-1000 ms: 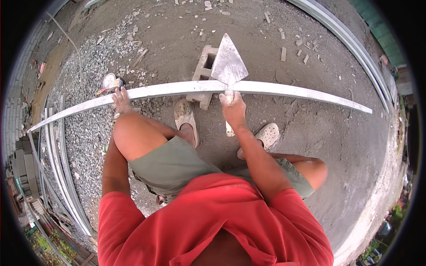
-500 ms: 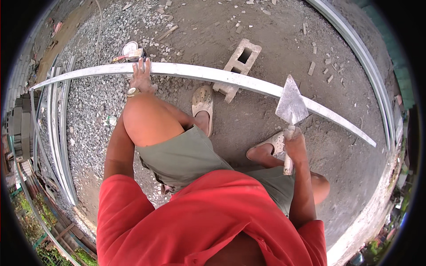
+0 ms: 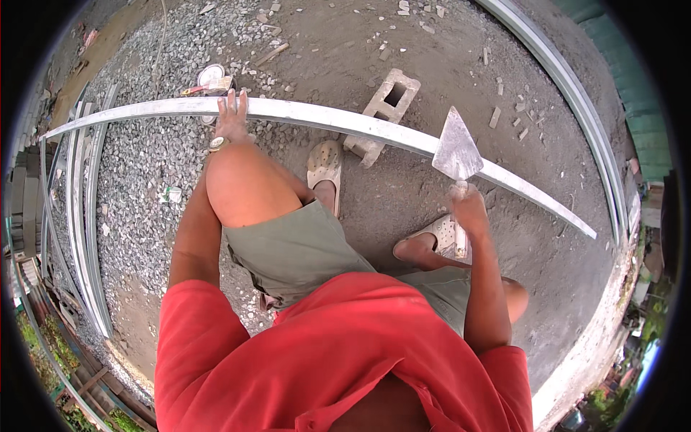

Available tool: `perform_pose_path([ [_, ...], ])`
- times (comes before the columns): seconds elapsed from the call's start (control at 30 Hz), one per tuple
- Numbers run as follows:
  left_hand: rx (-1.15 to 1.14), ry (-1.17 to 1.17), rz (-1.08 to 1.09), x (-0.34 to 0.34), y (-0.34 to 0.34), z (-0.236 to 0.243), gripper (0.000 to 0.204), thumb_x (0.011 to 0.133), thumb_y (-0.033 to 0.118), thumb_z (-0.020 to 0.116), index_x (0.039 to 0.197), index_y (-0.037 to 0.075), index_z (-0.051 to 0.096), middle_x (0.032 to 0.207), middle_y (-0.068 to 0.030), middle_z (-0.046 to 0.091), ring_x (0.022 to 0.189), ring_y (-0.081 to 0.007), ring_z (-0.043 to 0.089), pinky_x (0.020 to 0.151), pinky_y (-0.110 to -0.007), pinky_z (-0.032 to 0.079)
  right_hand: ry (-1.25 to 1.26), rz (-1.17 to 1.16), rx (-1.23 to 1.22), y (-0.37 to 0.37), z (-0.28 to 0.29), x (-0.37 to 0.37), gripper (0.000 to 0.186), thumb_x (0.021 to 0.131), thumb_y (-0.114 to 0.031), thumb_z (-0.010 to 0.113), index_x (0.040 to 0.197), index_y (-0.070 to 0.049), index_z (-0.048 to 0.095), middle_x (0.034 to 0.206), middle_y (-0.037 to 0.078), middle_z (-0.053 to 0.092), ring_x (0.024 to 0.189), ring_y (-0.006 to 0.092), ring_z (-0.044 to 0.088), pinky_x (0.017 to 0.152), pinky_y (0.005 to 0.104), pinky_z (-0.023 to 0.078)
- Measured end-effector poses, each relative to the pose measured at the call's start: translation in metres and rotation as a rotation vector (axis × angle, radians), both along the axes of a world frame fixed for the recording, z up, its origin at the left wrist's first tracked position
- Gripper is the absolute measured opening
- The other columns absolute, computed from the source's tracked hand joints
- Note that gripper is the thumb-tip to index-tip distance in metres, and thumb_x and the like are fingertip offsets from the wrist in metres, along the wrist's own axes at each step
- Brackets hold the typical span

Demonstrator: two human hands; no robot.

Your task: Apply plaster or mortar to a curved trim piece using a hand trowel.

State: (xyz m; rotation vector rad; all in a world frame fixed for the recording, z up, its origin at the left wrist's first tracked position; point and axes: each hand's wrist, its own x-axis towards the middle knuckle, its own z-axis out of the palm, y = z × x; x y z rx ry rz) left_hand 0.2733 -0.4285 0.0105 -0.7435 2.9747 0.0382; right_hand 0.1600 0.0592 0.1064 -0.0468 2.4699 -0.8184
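Observation:
A long white-grey metal bar (image 3: 314,115) lies crosswise over a hollow concrete block (image 3: 409,88). My left hand (image 3: 232,122) rests on the bar left of the block, fingers stretched across it and apart. My right hand (image 3: 470,212) is closed round the handle of a pointed, pale-stained trowel (image 3: 456,147), whose blade points away from me and overlaps the bar in view, right of the block; contact between them is hard to tell. Just beyond my left fingers is a can (image 3: 210,74) with a red-handled paintbrush (image 3: 191,90).
Bundles of metal profiles lie at the left (image 3: 79,209) and upper right (image 3: 561,68). Gravel (image 3: 144,165) covers the left ground, with small offcuts (image 3: 495,117) on the dirt farther right. My sandalled feet are below the bar, near the block.
My right hand and trowel moved rightward from the block since a second ago, then slightly back up and left. The bar's right end sits lower in view as the viewpoint shifted.

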Motion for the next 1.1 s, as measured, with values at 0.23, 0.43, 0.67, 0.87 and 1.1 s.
perform_pose_path([
  [0.23,0.004,-0.057,0.086,-0.002,-0.006,-0.011,0.109,0.067,0.022,0.076,0.148,0.022,0.004,0.155,-0.0124,0.004,0.139,-0.0451,0.007,0.101,-0.055,0.038,0.185,0.279,0.083,-0.066,-0.03,0.028,0.04,0.088,-0.029,0.055,0.102,0.008,0.051,0.096,0.032,0.06,0.097,0.047,0.057,0.086,0.0489,0.044],
  [0.43,-0.037,-0.049,0.083,-0.006,-0.014,-0.024,0.108,0.066,0.031,0.076,0.148,0.027,0.005,0.155,-0.0069,0.003,0.141,-0.0406,0.009,0.096,-0.059,0.039,0.166,0.42,-0.023,-0.123,-0.032,0.017,0.045,0.087,-0.032,0.053,0.104,0.009,0.055,0.102,0.032,0.059,0.105,0.0445,0.055,0.09,0.0471,0.043],
  [0.67,-0.098,-0.002,0.046,0.011,-0.001,-0.021,0.109,0.066,0.027,0.076,0.148,0.028,0.005,0.155,-0.0048,0.003,0.141,-0.0372,0.008,0.103,-0.061,0.031,0.268,0.073,0.015,0.025,-0.024,0.012,0.042,0.091,-0.037,0.051,0.1,0.003,0.059,0.093,0.029,0.062,0.092,0.0447,0.059,0.078,0.0476,0.045],
  [0.87,-0.188,-0.001,0.031,0.015,-0.005,-0.012,0.107,0.067,0.033,0.076,0.149,0.025,0.006,0.155,-0.005,0.006,0.142,-0.0372,0.008,0.105,-0.063,0.025,0.219,-0.232,-0.16,0.115,-0.045,0.03,0.033,0.088,-0.03,0.059,0.098,0.002,0.058,0.088,0.028,0.062,0.085,0.0444,0.061,0.071,0.0461,0.047],
  [1.1,-0.052,0.018,-0.019,0.008,-0.021,0.007,0.093,0.071,0.037,0.072,0.147,0.016,0.022,0.153,-0.0082,0.019,0.141,-0.0348,0.016,0.108,-0.059,0.021,0.554,-0.249,0.1,0.105,-0.079,0.027,0.04,0.084,-0.032,0.062,0.105,0.001,0.053,0.091,0.029,0.062,0.091,0.047,0.058,0.077,0.0495,0.045],
])
